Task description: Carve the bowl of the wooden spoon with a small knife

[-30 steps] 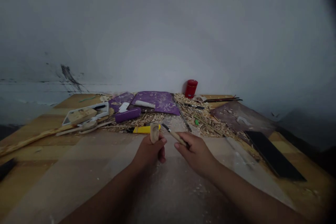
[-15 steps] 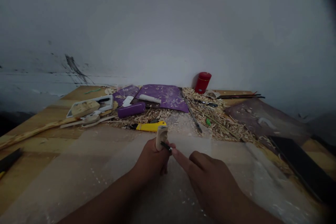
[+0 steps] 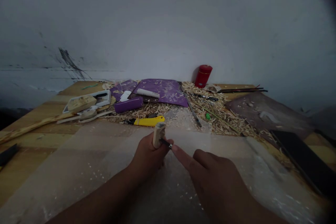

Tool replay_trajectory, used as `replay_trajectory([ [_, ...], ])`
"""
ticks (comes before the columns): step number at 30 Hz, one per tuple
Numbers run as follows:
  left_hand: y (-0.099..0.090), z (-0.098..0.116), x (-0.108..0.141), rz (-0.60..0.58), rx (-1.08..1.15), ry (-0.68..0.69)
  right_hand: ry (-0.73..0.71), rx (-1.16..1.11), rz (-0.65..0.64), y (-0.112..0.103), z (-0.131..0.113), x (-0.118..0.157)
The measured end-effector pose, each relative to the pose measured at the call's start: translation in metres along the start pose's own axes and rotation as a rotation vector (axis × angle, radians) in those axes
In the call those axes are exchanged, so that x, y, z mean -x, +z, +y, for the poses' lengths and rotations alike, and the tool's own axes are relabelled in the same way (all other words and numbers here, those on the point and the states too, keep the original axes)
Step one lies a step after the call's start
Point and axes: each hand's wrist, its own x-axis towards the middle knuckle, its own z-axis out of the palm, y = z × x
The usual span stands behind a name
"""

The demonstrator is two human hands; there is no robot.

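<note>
Across the dusty surface (image 3: 65,168), the left hand (image 3: 149,154) curled closed around a wooden block (image 3: 159,135), a dark pin (image 3: 166,142) jutting beside it. The half-open right hand (image 3: 210,171) held nothing visible, its index fingertip (image 3: 174,149) just beside the pin. A yellow cutter (image 3: 149,121) lay beyond.

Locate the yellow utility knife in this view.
In the head view, the yellow utility knife lies just left of centre at the front edge of the wood shavings, just beyond the wooden piece in the left hand, and nearer the person than the purple case.
</note>
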Motion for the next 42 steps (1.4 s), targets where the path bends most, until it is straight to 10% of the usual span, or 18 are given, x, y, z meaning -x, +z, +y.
replay_trajectory([
  [42, 0.017, 0.013, 0.020, 0.164, 0.257, -0.104, 0.046, -0.345, 0.207, 0.013, -0.024, -0.003],
])
